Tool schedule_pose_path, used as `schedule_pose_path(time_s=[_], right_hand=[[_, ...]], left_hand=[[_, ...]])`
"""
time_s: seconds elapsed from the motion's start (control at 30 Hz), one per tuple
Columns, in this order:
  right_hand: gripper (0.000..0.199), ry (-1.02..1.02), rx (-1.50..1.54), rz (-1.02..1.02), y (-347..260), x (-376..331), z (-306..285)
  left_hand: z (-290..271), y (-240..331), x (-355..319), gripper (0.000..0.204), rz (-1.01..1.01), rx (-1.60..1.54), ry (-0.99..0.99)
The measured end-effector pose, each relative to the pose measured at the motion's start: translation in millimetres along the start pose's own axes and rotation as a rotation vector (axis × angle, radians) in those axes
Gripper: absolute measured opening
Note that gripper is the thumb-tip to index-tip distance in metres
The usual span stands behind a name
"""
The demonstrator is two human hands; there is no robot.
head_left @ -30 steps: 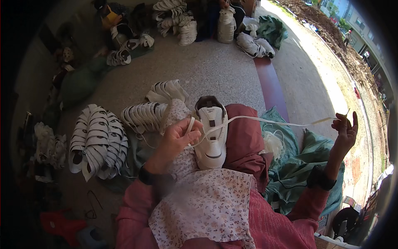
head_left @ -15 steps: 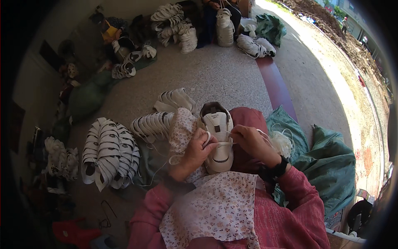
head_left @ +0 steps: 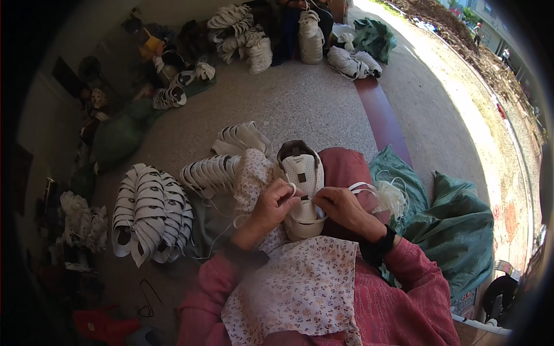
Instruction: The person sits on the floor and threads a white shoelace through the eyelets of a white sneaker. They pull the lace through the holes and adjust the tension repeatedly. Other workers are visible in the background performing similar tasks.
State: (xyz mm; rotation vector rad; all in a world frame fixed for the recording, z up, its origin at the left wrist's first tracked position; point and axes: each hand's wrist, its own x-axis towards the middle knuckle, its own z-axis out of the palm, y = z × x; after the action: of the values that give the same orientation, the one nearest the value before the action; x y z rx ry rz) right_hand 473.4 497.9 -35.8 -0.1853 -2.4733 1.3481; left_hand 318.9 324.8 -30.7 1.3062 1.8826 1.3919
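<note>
The pale shoe (head_left: 310, 177) lies on the lap, long axis pointing away from the body, toe by the apron's (head_left: 294, 282) far edge. The left hand's (head_left: 270, 205) grip pinches white lace (head_left: 292, 188) left of it; the right hand (head_left: 347, 210) is equally near, its grip unclear.

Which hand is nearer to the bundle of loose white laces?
Right. The right hand is just left of the white laces; the left hand is farther away, at the left edge of the shoe.
</note>
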Motion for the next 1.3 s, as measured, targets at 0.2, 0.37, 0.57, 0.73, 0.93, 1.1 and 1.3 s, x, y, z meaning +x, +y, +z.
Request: schedule_pose_path(time_s=[0.2, 0.37, 0.57, 0.73, 0.93, 1.1, 1.3], right_hand=[[0.017, -0.038, 0.13, 0.07, 4.5, 1.5, 0.6], [0.017, -0.11, 0.257, 0.309, -2.6, -0.2, -3.7], [0.013, -0.044, 0.07, -0.026, 10.4, 0.3, 3.7], [0.009, -0.191, -0.455, -0.282, -1.7, 11.1, -2.1], [0.011, -0.15, -0.425, -0.199, -7.3, 10.7, -3.4], [0.012, 0.004, -0.153, -0.089, -3.3, 1.0, -6.9], [0.01, -0.058, -0.382, -0.136, -18.0, 3.9, 6.1]], left_hand=[[4.8, -3.2, 2.5, 0.01, -0.004, 0.034, -0.006], [4.2, -2.9, 2.0, 0.01, -0.018, 0.014, -0.021], [5.0, -3.5, 4.3, 0.011, 0.01, 0.045, -0.021], [5.5, 0.0, 5.0, 0.014, 0.018, 0.071, -0.006], [2.2, -5.3, 4.9, 0.013, 0.051, 0.019, -0.04], [-3.3, 0.5, -0.4, 0.016, 0.006, 0.032, -0.015], [-2.5, -3.6, -0.8, 0.018, 0.013, 0.047, 0.008]])
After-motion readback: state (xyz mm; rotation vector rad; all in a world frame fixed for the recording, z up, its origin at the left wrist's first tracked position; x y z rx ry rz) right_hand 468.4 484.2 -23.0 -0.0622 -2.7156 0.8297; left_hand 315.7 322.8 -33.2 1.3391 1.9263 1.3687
